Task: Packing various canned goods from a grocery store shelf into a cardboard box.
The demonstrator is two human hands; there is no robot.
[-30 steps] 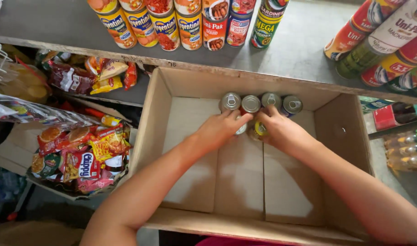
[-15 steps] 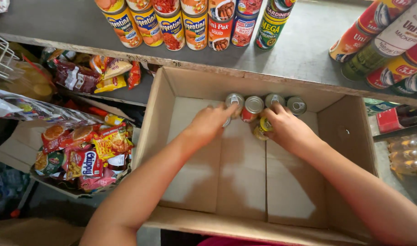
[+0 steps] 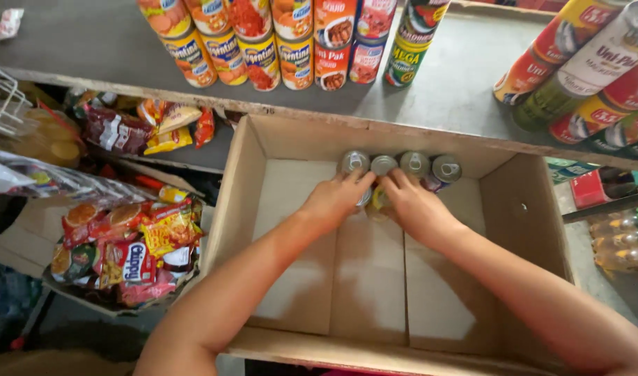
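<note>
An open cardboard box (image 3: 514,230) stands below a grey shelf. Several silver-topped cans (image 3: 415,163) line its far wall. Both of my arms reach down into the box. My left hand (image 3: 336,198) rests on a can (image 3: 364,199) in front of that row, fingers curled over its lid. My right hand (image 3: 416,205) grips a yellow-labelled can (image 3: 378,202) beside it. The two hands nearly touch. The cans under my palms are mostly hidden.
The grey shelf (image 3: 458,90) above the box carries a row of labelled cans (image 3: 294,42) and tall cans (image 3: 584,69) at the right. A carton of snack packets (image 3: 124,251) sits to the left, more packets (image 3: 145,125) behind it, and bottles (image 3: 622,244) stand at the right.
My hands stay at the cans by the far wall, shifted slightly forward toward the row. The cans in the row have not moved.
</note>
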